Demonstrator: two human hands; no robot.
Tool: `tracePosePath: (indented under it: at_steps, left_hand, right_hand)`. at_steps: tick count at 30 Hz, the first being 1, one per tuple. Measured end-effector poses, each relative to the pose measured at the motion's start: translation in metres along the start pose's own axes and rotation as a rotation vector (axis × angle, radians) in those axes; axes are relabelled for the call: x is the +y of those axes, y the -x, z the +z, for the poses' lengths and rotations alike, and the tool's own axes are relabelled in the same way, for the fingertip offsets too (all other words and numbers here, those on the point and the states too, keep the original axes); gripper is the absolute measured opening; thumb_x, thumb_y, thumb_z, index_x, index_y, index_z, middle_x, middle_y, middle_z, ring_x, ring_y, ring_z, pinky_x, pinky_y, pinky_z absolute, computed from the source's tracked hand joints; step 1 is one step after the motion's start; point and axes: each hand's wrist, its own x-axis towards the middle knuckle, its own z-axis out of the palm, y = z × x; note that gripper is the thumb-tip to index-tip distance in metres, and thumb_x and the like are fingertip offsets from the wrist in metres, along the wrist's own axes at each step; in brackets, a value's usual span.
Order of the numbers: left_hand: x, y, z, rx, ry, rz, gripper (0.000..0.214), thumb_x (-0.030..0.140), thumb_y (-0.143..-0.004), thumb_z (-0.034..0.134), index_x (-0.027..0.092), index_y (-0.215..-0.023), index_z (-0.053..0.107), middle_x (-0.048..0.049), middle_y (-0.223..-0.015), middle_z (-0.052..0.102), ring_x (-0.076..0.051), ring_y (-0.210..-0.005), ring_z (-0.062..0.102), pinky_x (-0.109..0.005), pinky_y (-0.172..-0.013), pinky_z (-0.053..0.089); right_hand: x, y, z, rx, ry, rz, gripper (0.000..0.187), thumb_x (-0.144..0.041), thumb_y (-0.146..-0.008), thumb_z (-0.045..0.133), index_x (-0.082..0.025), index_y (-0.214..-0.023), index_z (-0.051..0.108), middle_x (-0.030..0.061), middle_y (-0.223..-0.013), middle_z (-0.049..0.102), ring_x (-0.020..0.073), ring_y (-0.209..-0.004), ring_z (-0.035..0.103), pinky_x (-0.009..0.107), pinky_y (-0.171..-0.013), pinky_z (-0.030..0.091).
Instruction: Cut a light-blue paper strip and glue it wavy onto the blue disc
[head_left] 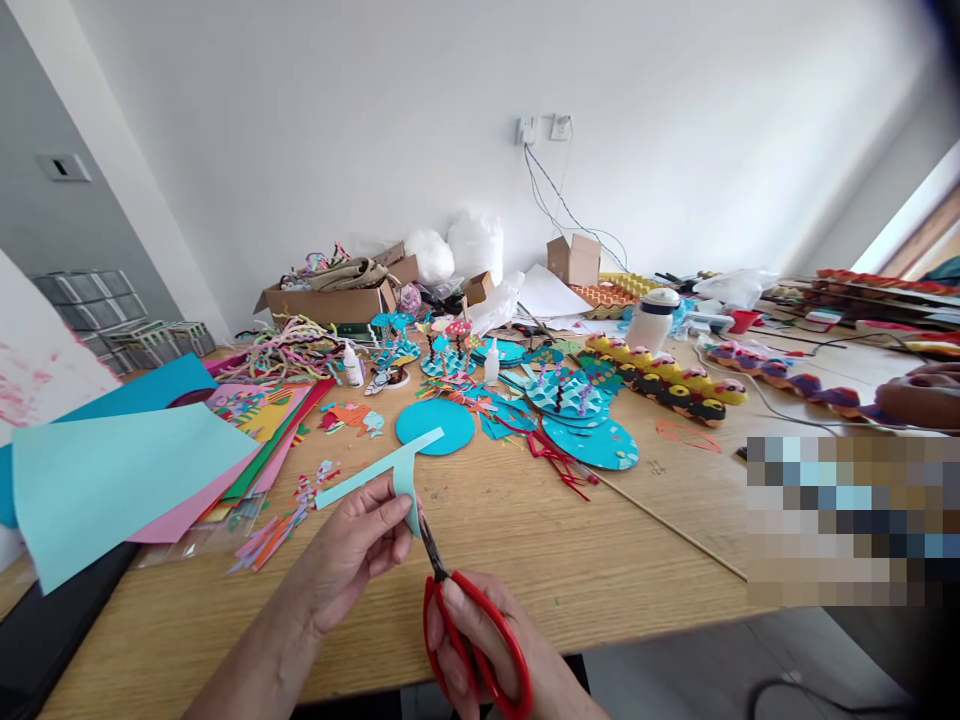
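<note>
Between the thumb and fingers of my left hand [367,540] is a light blue paper strip [404,474], bent into a curve. My right hand [480,630] grips red-handled scissors [510,650], their dark blades pointing up and left at the lower end of the strip. Whether the blades are fully closed on the paper I cannot tell. Another light blue strip [360,482] lies flat on the table just beyond my left hand, its far end over a round blue disc [450,432].
Coloured paper sheets [127,480] lie left, with cut scraps [274,535] beside them. Glue bottles [352,366], decorated blue discs [592,440] and a thin stick [660,515] are beyond. Painted egg-carton strips [675,385] stand right. Another person's hand [922,393] is at the right edge.
</note>
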Motion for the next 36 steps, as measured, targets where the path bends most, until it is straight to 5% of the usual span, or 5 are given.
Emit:
tracePosePath:
  at_steps: [16, 36]
  left_hand:
    - [-0.012, -0.004, 0.000, 0.130, 0.228, 0.012, 0.014, 0.024, -0.064, 0.074, 0.016, -0.073, 0.066, 0.0027, -0.061, 0.060, -0.005, -0.053, 0.049, -0.013, -0.043, 0.035]
    - [-0.015, 0.006, 0.007, 0.111, 0.087, -0.031, 0.019, 0.030, -0.062, 0.075, 0.016, -0.068, 0.064, 0.0044, -0.056, 0.055, -0.005, -0.048, 0.044, -0.016, -0.042, 0.030]
  right_hand:
    - [0.002, 0.002, -0.001, -0.012, 0.076, -0.014, 0.050, -0.065, -0.076, 0.046, -0.015, -0.072, 0.051, -0.0077, -0.039, 0.043, 0.0035, -0.031, 0.038, 0.015, -0.032, 0.020]
    - [-0.003, 0.005, 0.002, 0.040, -0.018, -0.023, 0.049, -0.062, -0.077, 0.047, -0.013, -0.072, 0.053, -0.0061, -0.042, 0.046, 0.0030, -0.032, 0.039, 0.015, -0.035, 0.024]
